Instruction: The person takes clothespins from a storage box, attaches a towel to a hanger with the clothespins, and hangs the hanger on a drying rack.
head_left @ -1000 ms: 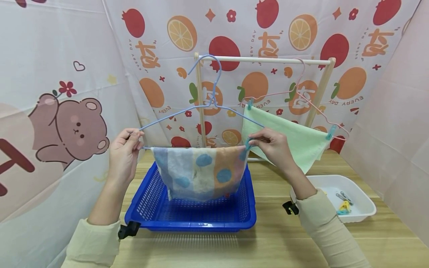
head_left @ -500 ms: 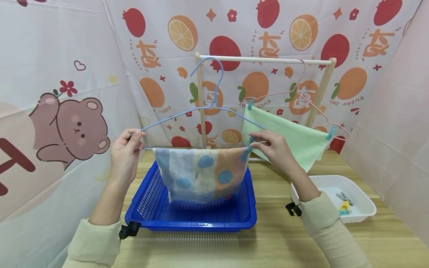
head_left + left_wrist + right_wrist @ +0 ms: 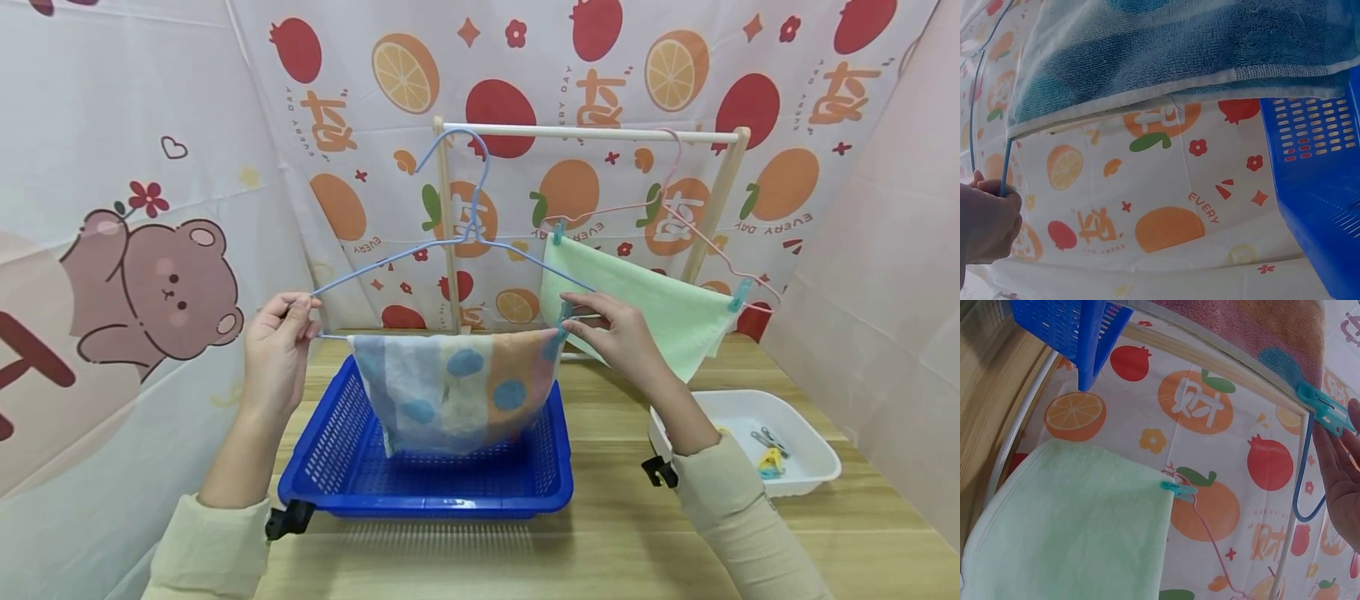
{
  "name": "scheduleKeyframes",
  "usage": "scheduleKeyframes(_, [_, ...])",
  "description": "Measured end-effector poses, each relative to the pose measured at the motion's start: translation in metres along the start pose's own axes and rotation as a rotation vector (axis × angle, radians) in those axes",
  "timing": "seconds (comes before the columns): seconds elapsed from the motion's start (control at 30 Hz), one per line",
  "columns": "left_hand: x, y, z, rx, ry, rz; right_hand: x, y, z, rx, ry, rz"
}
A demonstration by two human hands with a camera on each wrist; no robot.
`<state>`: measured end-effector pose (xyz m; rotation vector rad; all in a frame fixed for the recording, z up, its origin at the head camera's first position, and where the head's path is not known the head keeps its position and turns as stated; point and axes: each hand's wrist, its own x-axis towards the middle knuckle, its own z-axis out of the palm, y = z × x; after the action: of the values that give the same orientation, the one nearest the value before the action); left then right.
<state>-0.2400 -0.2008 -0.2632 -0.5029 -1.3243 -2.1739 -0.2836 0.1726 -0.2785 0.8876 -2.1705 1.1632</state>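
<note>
A blue wire hanger (image 3: 474, 229) is held up over the blue basket (image 3: 427, 503), its hook pointing upward. My left hand (image 3: 279, 350) grips the hanger's left end. Over its bottom bar hangs a folded towel (image 3: 457, 392) with pastel stripes and blue dots. At the towel's right top corner sits a teal clothespin (image 3: 1325, 409), which my right hand (image 3: 618, 337) pinches between thumb and fingers. The left wrist view shows the towel's left corner (image 3: 1022, 119) without a clothespin, a short stretch of bare wire between it and the left hand.
Behind stands a wooden rack with a white rail (image 3: 585, 133). A pink hanger (image 3: 678, 221) hangs from it, bearing a light green towel (image 3: 637, 300) held by teal clothespins. At right, a white tray (image 3: 813, 467) contains several clothespins (image 3: 770, 460). A patterned curtain (image 3: 345, 50) encloses the table.
The towel has shifted slightly right along the bar, with the right hand and clothespin. More bare wire shows beside the left hand, which has barely moved.
</note>
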Motion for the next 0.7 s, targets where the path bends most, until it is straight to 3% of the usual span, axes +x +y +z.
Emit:
scheduleKeyframes(0.23, [-0.002,0.000,-0.002,0.023,-0.003,0.001,-0.005,-0.037,-0.009,0.013,-0.005,0.010])
scheduleKeyframes(0.37, [-0.002,0.000,-0.003,0.017,0.001,-0.001,-0.009,-0.039,-0.015,0.007,0.013,-0.004])
scheduleKeyframes(0.43, [-0.003,0.000,-0.003,0.019,0.002,-0.002,-0.012,-0.037,-0.019,-0.002,0.028,-0.020])
scheduleKeyframes(0.7, [-0.003,0.000,-0.004,0.011,0.010,-0.003,-0.031,0.004,-0.041,-0.068,0.066,-0.031])
